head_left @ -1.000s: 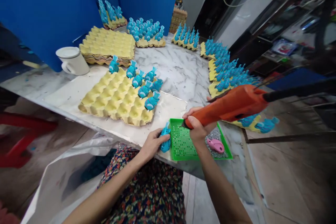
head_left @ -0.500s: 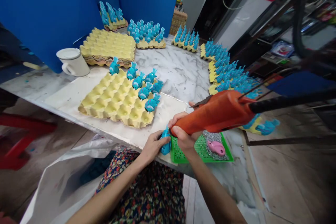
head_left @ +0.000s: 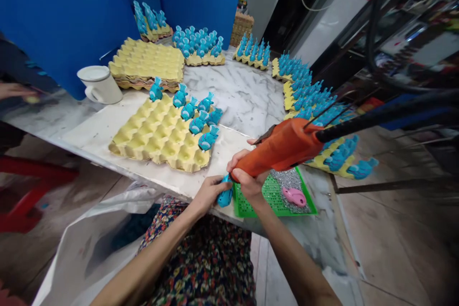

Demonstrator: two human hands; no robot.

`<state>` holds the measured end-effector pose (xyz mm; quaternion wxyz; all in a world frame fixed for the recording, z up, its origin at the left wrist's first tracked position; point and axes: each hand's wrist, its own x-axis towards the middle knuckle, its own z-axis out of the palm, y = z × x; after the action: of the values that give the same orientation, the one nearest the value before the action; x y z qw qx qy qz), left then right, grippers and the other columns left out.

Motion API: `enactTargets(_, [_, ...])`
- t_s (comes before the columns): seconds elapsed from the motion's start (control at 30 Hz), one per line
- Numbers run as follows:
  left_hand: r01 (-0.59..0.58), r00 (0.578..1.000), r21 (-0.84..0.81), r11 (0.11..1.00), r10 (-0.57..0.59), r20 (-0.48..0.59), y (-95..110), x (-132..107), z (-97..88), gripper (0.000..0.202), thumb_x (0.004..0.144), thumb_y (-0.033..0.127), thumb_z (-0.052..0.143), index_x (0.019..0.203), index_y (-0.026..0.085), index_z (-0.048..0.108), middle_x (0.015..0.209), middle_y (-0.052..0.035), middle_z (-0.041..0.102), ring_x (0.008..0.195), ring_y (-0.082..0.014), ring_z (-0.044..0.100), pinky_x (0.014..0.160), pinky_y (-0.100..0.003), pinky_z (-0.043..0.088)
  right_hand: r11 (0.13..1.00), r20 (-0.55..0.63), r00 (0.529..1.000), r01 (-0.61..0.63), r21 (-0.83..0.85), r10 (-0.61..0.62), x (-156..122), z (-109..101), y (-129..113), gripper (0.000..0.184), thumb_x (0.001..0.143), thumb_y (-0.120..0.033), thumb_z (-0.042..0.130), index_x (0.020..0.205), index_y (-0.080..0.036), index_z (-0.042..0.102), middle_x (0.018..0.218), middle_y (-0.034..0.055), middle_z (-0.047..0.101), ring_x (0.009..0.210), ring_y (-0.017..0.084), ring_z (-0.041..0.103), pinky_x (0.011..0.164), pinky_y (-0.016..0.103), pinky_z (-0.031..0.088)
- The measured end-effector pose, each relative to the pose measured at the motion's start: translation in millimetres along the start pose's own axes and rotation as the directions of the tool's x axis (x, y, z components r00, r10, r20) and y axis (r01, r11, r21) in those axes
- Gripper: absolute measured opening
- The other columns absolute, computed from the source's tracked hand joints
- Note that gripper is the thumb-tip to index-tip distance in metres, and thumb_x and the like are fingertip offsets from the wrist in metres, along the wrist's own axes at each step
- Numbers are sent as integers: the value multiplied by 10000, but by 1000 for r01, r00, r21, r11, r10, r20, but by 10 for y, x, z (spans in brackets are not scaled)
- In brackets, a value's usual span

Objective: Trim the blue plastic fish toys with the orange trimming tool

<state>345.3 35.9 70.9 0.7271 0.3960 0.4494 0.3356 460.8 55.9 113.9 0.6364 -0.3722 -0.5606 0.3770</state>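
Observation:
My left hand (head_left: 208,195) is closed around a blue fish-shaped plastic toy (head_left: 224,197) at the table's front edge. In my right hand (head_left: 247,179) is an orange electric screwdriver (head_left: 279,148), tilted, with its nose down against the toy. The exact contact at the tip is hidden by my fingers. Just right of the toy lies a green perforated basket (head_left: 247,208) holding many small silver screws (head_left: 287,179) and a pink plastic piece (head_left: 294,196). To the left, a yellow egg tray (head_left: 158,131) carries several blue fish toys (head_left: 208,137) along its far and right sides.
A white mug (head_left: 102,87) stands by stacked yellow trays (head_left: 148,60). More loaded trays (head_left: 308,88) line the table's back and right side. A black cable (head_left: 387,112) runs from the screwdriver. At the left edge shows another person's hand (head_left: 14,91). A white sack (head_left: 82,239) sits below.
The screwdriver and my right hand have shifted slightly left and up, staying at the toy. Another person's hand has come into view at the left edge.

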Motion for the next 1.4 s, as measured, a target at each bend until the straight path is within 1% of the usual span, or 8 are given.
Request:
enactTargets(0.17, [172, 973, 68, 983, -180, 146, 145, -57, -145, 286, 635, 430, 699, 684, 167, 596, 508, 57, 436, 427, -91, 350, 402, -229, 233, 994, 79, 997, -11, 105, 3, 50, -38, -220, 185, 704, -273, 681, 863, -240, 594, 691, -28, 607, 551, 164, 555, 518, 325, 472])
enactTargets(0.27, [210, 972, 13, 978, -211, 105, 183, -102, -191, 318, 626, 426, 748, 750, 157, 633, 558, 46, 494, 468, -95, 411, 423, -214, 286, 996, 25, 999, 38, 85, -40, 75, -114, -293, 106, 706, -305, 686, 766, -240, 626, 655, -16, 612, 516, 168, 534, 484, 329, 442])
enactTargets(0.4, [148, 989, -160, 976, -146, 24, 196, -151, -132, 424, 617, 416, 824, 904, 163, 641, 711, 17, 605, 594, -103, 527, 527, -197, 401, 998, -95, 995, 4, -69, -11, 65, -243, -164, 81, 672, -258, 684, 647, -216, 619, 578, -10, 588, 492, 157, 505, 468, 310, 402])
enactTargets(0.53, [107, 994, -215, 971, -107, 10, 190, -132, -58, 430, 593, 394, 855, 841, 164, 590, 754, -7, 638, 601, -99, 554, 541, -197, 429, 993, -169, 986, -19, -112, -1, 34, -303, -9, 80, 663, -242, 666, 634, -211, 598, 568, -12, 577, 492, 153, 494, 474, 302, 405])
enactTargets(0.83, [110, 990, -254, 961, -128, -56, 138, -40, -43, 387, 599, 353, 824, 782, 177, 531, 632, 44, 548, 499, -77, 492, 457, -193, 404, 997, -224, 974, -1, -79, -17, -1, -288, 40, 166, 663, -265, 683, 742, -222, 543, 623, -30, 590, 520, 161, 534, 564, 333, 459])
enactTargets(1.0, [40, 996, -249, 968, -58, -64, 106, -10, -1, 394, 599, 363, 834, 750, 172, 523, 606, 55, 522, 490, -64, 475, 455, -178, 373, 998, -195, 980, 17, -67, -29, -32, -275, 99, 203, 682, -311, 696, 774, -231, 532, 631, -30, 585, 522, 168, 528, 539, 338, 456])
enactTargets(1.23, [-54, 967, -288, 956, -22, -254, 57, 82, 163, 360, 540, 332, 800, 709, 177, 523, 588, 44, 537, 498, -94, 488, 481, -218, 403, 980, -243, 961, 89, -180, -132, -10, -268, -74, 105, 693, -238, 690, 661, -216, 592, 622, -26, 602, 549, 161, 541, 595, 327, 446])
enactTargets(1.4, [-135, 925, -308, 942, 9, -379, 7, 187, 281, 316, 533, 307, 750, 724, 176, 536, 626, 49, 529, 551, -89, 455, 525, -213, 385, 990, -213, 967, 129, -64, -139, -40, -182, -285, 56, 706, -268, 655, 702, -217, 633, 652, -8, 612, 571, 187, 562, 572, 351, 453])
